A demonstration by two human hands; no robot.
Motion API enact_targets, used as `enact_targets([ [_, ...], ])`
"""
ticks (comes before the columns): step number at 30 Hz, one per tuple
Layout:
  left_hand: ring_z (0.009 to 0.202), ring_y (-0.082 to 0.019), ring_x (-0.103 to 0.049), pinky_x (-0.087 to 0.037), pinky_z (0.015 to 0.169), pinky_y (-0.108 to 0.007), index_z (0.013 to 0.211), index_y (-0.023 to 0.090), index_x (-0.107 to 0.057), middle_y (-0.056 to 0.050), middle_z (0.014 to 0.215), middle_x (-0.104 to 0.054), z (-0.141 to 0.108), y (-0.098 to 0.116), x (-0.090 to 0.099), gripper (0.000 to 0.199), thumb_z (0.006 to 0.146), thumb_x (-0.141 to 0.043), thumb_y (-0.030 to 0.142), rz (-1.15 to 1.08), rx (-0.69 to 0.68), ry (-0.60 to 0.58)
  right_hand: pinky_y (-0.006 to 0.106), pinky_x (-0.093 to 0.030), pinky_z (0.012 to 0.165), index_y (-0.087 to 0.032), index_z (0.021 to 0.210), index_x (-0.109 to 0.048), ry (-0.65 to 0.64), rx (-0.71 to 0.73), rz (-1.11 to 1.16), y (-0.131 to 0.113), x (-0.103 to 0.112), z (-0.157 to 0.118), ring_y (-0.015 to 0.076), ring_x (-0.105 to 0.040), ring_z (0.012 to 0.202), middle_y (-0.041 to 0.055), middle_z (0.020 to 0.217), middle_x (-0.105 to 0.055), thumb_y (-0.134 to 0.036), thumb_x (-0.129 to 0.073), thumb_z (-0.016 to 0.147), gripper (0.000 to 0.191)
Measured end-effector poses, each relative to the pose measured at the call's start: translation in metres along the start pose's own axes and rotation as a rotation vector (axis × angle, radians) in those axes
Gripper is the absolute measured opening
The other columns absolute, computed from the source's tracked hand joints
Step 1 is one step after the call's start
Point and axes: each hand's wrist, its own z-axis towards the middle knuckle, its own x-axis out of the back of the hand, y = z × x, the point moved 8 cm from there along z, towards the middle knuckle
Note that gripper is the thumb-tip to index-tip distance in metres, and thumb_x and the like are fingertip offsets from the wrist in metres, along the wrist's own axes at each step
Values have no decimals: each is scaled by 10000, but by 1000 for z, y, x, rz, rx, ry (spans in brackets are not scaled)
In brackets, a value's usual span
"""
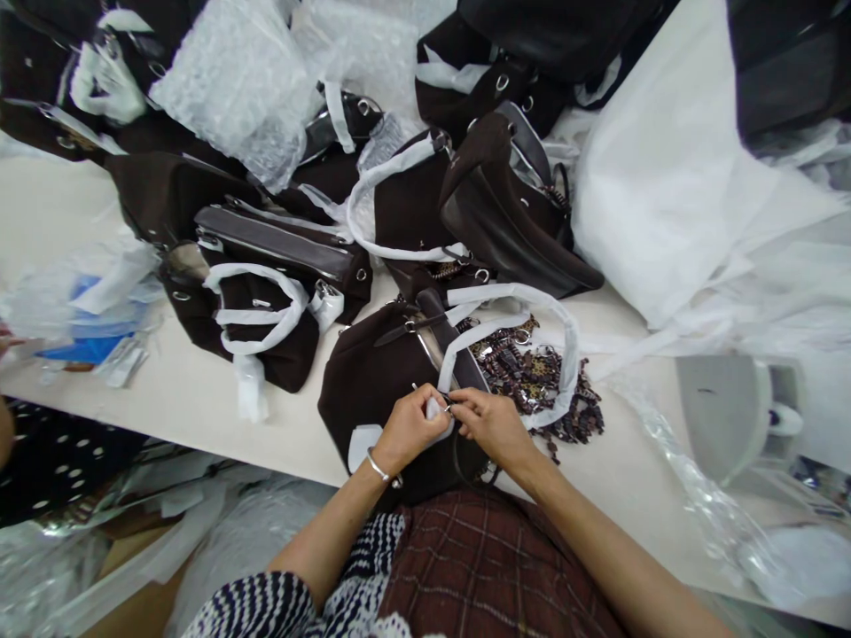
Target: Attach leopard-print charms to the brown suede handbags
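A dark brown handbag lies on the table right in front of me, its wrapped white handles looping off to the right. My left hand is over the bag, fingers pinched around something small and partly hidden near a metal ring. Thumb and fingers of my right hand press together at the same spot, close to a thin dark strap; what they pinch is too small to make out. Beside the bag, under the handles, sits a heap of dark beaded chains.
Several more brown handbags crowd the table's left and back. Bubble wrap and a white sheet lie among them. A tape dispenser stands at right. Another person's polka-dot garment shows at left, near blue plastic.
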Motion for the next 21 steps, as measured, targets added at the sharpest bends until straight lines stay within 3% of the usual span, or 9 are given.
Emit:
enact_targets([
  [4,683,-120,-505,-388,658,-224,803,191,-563,33,740,-567,-2,11,4,69,746,-584,159,48,-98,81,236,-469,582,-244,985,-730,-120,111,-66,-10,-6,6,129,-626,554,-6,720,-708,-234,-543,858,226],
  [9,828,-142,-557,-433,793,-248,903,199,-569,5,882,-598,-5,24,5,180,758,-541,96,45,-221,84,259,-467,699,-236,1009,-708,15,204,-160,-19,-1,5,157,-652,719,25,872,-729,-225,-531,891,213],
  [12,829,-135,-563,-431,804,-244,875,200,-571,4,864,-592,-7,30,3,142,800,-512,95,60,-283,95,262,-465,720,-226,951,-705,17,219,-181,-18,-3,3,166,-654,756,29,861,-722,-221,-523,900,188],
  [15,820,-144,-561,-430,804,-256,854,203,-551,-2,847,-583,-7,29,7,20,861,-533,201,160,-264,173,270,-462,739,-209,908,-683,29,261,-252,-17,-2,3,174,-648,787,39,843,-705,-186,-497,902,187],
  [17,823,-158,-565,-432,808,-272,853,209,-540,-7,846,-584,-4,26,8,69,868,-558,275,265,-211,203,279,-462,765,-206,908,-669,65,286,-295,-17,1,3,180,-644,812,48,860,-700,-181,-483,907,187],
  [21,863,-181,-590,-434,832,-287,847,225,-562,-7,852,-610,-1,19,1,53,815,-600,246,411,-153,127,283,-464,785,-211,874,-662,151,254,-295,-15,8,2,182,-647,813,45,851,-703,-211,-513,906,153],
])
